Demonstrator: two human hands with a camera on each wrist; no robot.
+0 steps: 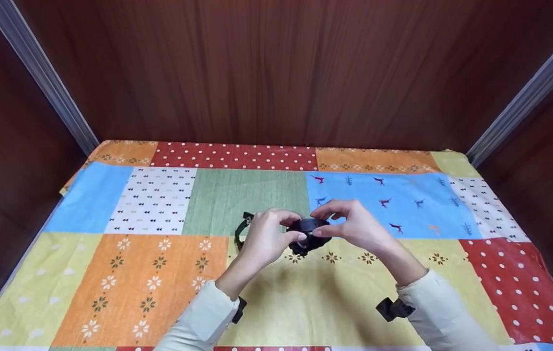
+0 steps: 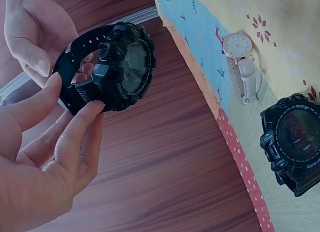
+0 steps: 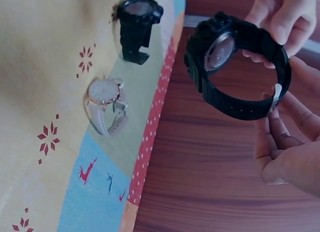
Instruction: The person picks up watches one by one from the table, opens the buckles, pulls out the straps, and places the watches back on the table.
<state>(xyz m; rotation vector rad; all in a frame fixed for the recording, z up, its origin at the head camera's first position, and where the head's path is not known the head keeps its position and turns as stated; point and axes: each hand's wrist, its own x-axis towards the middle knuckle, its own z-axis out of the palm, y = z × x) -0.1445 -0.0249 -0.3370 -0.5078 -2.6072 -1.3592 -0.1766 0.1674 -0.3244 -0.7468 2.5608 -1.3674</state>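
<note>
Both hands hold a black digital wristwatch [image 1: 308,225] above the table. My left hand [image 1: 269,235] pinches its strap between thumb and fingers, beside the watch case [image 2: 127,71] in the left wrist view. Across from it, my right hand [image 1: 357,228] grips the strap [image 3: 242,110] near the metal buckle [image 3: 277,94]. The strap forms a closed-looking loop. On the cloth, just behind my left hand, lies a second black watch [image 2: 299,134]. A watch with a pale dial and white strap [image 2: 239,46] lies near it; in the head view it is hidden.
A patchwork-print cloth [image 1: 159,287] covers the table. Dark wood-grain panels [image 1: 276,73] enclose it at the back and sides, with grey metal strips [image 1: 45,80] at the corners. A small black device [image 1: 394,309] is strapped at the right wrist.
</note>
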